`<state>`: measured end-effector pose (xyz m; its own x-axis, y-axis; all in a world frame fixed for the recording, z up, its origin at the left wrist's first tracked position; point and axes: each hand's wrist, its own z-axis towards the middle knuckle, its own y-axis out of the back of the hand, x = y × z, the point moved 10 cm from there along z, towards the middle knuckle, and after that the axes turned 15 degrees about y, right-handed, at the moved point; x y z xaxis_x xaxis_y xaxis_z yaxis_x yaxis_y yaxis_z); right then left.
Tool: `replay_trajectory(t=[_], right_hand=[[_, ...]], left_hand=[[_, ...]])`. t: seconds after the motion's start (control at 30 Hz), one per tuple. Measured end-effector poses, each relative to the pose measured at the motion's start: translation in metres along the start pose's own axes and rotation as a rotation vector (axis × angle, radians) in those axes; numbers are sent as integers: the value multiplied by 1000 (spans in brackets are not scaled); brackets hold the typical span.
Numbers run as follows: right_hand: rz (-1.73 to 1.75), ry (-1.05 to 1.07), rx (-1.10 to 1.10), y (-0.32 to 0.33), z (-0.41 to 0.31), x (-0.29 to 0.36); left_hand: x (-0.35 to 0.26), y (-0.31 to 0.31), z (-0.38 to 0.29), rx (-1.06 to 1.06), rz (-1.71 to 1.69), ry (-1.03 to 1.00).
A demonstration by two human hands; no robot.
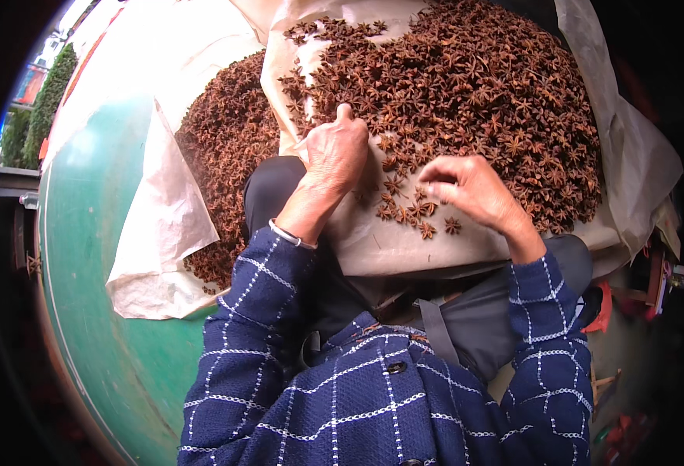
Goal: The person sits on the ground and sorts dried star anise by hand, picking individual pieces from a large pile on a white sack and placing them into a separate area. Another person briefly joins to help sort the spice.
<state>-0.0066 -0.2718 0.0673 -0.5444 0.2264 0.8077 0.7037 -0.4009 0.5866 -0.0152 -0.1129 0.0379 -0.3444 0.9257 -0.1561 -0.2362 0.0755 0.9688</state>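
A large heap of dried star anise [470, 87] lies on a pale woven plastic sheet [417, 250] before me. My left hand [339, 143] is at the heap's left edge, index finger pointing away and the other fingers curled; whether something is pinched in it cannot be told. My right hand [467, 189] hovers over the near edge, thumb and fingers bent and parted, with nothing seen between them. Several loose star anise pods [417, 212] lie on the sheet just left of and below it. A second heap of star anise [231, 128] is to the left.
A green tabletop [94, 233] with a white line along its rim curves down the left side. A folded corner of pale sheet [161, 250] lies on it beside the second heap. A clear bottle [29, 200] stands at far left. A red plastic piece [599, 309] hangs by my right knee.
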Motion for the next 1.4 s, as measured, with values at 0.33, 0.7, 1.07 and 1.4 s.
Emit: replay_trajectory(t=[0.33,0.7,1.07,1.4], right_hand=[[-585,399,-163,-32,13,20],[-498,213,-215,-22,23,-2],[-147,119,-53,-20,6,-11],[-990,355,-90,-54,29,14]], left_hand=[[69,13,17,21,-1087,315],[-33,20,-42,204,-518,-407],[61,39,0,-36,-301,346],[8,38,-45,154,-465,-73]])
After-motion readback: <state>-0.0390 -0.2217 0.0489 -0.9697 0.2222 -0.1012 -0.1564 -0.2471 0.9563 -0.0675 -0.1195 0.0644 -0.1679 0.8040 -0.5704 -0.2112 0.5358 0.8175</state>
